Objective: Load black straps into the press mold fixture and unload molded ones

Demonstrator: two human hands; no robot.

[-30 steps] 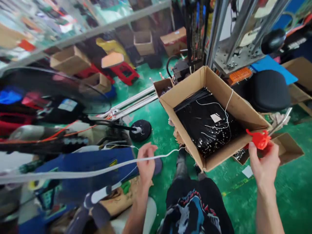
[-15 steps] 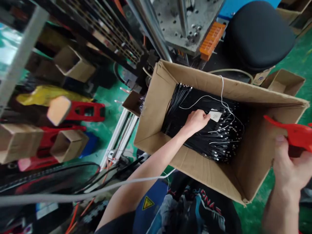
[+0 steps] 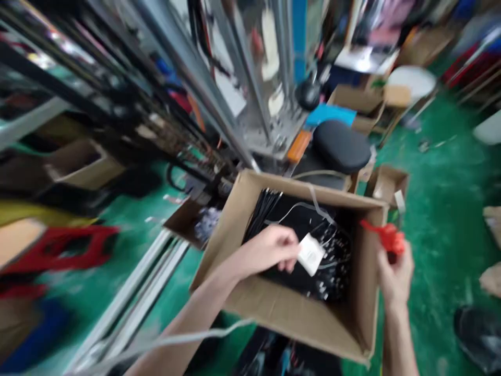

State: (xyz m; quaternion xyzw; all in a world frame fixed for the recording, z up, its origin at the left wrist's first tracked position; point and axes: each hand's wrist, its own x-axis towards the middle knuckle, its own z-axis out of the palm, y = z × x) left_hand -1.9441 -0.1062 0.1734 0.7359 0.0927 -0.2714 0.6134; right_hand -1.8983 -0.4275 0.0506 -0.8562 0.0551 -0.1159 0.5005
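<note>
A small white card [image 3: 311, 254] is pinched between the thumb and fingers of my left hand [image 3: 270, 248], above the inside of an open cardboard box [image 3: 289, 318]. Below it, bundles of black cables [image 3: 262, 211] with pale ends lie in the box, and a thin white string [image 3: 299, 204] loops over them. My right hand [image 3: 397, 274], just outside the box's right wall, grips a bright red plastic tool [image 3: 391, 239] with a narrow arm pointing left; blur hides its exact kind.
Beyond the box stand a black stool seat [image 3: 341, 145] and a machine with metal columns [image 3: 191, 78]. A small carton of parts [image 3: 191, 222] adjoins the box at left. Another carton [image 3: 387, 185] sits on the green floor [image 3: 438, 219] at right. A pale cable [image 3: 188, 337] crosses my left forearm.
My view has tilted up and shows more floor and workshop at right. My left hand has lifted the white card up off the cables. My right hand still holds the red tool.
</note>
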